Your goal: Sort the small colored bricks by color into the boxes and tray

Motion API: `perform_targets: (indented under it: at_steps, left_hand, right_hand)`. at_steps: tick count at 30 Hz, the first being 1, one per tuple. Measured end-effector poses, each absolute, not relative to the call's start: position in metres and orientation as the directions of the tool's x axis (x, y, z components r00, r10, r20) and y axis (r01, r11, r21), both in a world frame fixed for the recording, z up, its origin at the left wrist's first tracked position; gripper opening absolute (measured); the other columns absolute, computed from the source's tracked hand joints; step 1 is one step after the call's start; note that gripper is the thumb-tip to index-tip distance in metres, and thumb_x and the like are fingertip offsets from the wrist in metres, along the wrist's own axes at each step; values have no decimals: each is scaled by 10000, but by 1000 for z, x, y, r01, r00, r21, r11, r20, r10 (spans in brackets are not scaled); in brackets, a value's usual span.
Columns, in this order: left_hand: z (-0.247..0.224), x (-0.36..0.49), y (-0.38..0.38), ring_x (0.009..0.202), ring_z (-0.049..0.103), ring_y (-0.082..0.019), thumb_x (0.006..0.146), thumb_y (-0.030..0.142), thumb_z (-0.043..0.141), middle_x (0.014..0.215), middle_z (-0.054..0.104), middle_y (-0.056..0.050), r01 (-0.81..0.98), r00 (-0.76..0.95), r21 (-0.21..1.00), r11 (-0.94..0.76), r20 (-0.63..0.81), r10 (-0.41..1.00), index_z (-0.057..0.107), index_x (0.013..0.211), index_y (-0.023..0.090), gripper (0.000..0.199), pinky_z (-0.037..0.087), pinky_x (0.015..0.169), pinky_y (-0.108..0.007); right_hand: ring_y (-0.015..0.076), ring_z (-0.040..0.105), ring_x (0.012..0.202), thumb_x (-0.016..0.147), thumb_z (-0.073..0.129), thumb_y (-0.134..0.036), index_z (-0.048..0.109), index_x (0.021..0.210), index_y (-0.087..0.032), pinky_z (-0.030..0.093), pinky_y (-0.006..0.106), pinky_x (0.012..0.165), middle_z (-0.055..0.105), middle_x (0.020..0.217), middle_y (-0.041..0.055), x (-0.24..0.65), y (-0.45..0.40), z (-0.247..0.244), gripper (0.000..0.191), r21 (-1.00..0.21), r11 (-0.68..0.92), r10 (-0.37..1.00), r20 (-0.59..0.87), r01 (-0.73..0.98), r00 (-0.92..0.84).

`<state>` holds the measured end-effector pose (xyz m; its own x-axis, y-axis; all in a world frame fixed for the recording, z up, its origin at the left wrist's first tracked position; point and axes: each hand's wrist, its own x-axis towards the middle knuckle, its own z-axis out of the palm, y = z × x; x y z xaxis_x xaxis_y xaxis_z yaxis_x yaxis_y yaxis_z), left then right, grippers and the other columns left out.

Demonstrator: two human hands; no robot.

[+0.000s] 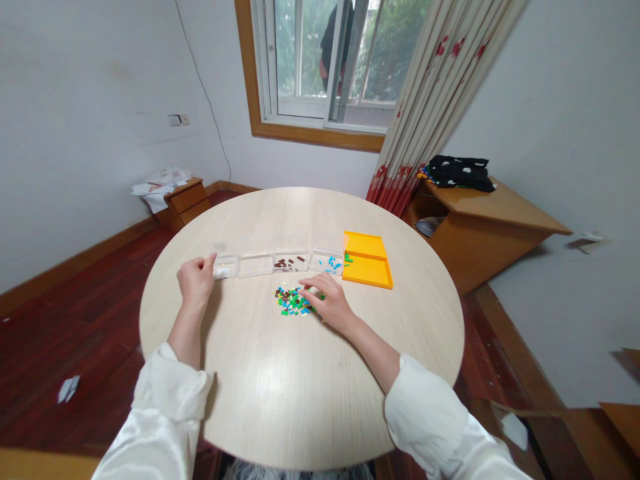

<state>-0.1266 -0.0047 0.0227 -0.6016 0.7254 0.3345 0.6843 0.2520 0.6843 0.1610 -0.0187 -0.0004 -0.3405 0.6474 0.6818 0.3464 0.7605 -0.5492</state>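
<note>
A mixed pile of small toy bricks (pixel 290 301), in green, blue, brown, yellow and white, lies on the round table. My right hand (pixel 329 301) hovers over the pile's right side, thumb and fingers apart and pointing left; its fingertips hide some bricks. At the left end of a row of clear plastic boxes, my left hand (pixel 195 281) is closed beside the leftmost box (pixel 227 268). Whatever its fingers hold is hidden. Brown bricks (pixel 283 264) lie in one clear box, blue bricks (pixel 330 264) in the box to its right.
An open yellow case (pixel 370 272) stands at the row's right end, with green bricks (pixel 349 259) at its left edge. Another clear box (pixel 256 265) sits left of the brown bricks. The pale round table (pixel 280 393) has a curved edge. Behind are a window and curtain (pixel 425 100).
</note>
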Motion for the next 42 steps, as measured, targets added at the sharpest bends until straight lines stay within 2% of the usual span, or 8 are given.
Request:
perform_targets:
  at_steps: [7,10,13,18,22,25,32,42]
  left_hand:
    - [24,-125,-5,504,279,-121,796,448,478,471,306,28,659,-665,666,349,299,684,414,466,185,427,179,520,-271]
    - [24,-121,-4,486,257,-103,819,400,459,463,252,44,695,-616,684,222,407,674,337,456,185,439,179,513,-263]
    - [21,-110,-2,491,300,-91,800,335,490,467,290,52,720,-525,694,24,522,672,333,479,181,389,219,517,-242]
    - [11,-75,-3,556,426,-107,784,281,527,566,483,18,719,-198,623,-309,609,768,506,587,161,231,330,563,-231]
    - [-5,-50,-4,712,530,-142,822,223,492,759,602,-45,666,178,559,-494,525,833,650,794,157,174,417,667,-255]
    - [-17,-40,-3,818,552,-165,824,159,477,846,617,-71,645,336,526,-554,456,824,681,851,165,206,441,763,-291]
    - [-21,-36,-1,833,565,-190,817,154,505,850,626,-90,736,304,493,-464,372,877,696,858,141,195,451,794,-326]
    - [-5,-33,-5,786,613,-179,750,110,514,826,686,-83,786,209,545,-291,210,955,708,812,134,205,467,771,-295]
  right_hand:
    - [174,582,792,847,566,-258,669,921,-207,451,341,760,673,794,46,162,-16,-5,137,-552,740,671,654,385,-350]
    - [185,579,813,850,542,-215,670,899,-201,450,353,773,678,823,57,163,-12,-9,138,-551,711,697,632,437,-339]
    - [196,568,844,832,507,-121,666,902,-179,449,362,782,668,850,73,166,-7,-14,183,-544,672,731,597,503,-331]
    - [197,544,855,786,454,-21,667,874,-169,444,355,785,637,860,75,168,-3,-19,275,-560,606,787,524,564,-325]
    - [200,527,863,783,456,-17,670,840,-163,436,354,794,623,852,76,168,-3,-19,266,-564,596,798,491,571,-349]
    - [197,517,867,787,460,-24,669,831,-171,431,351,801,616,849,70,168,-4,-19,260,-561,606,793,486,564,-367]
    - [191,519,866,774,461,-11,666,833,-168,432,347,802,603,859,73,166,-3,-20,265,-564,626,778,499,538,-382]
    - [177,525,878,780,476,-23,661,838,-175,439,342,808,595,866,62,166,-3,-22,246,-575,627,778,494,526,-388]
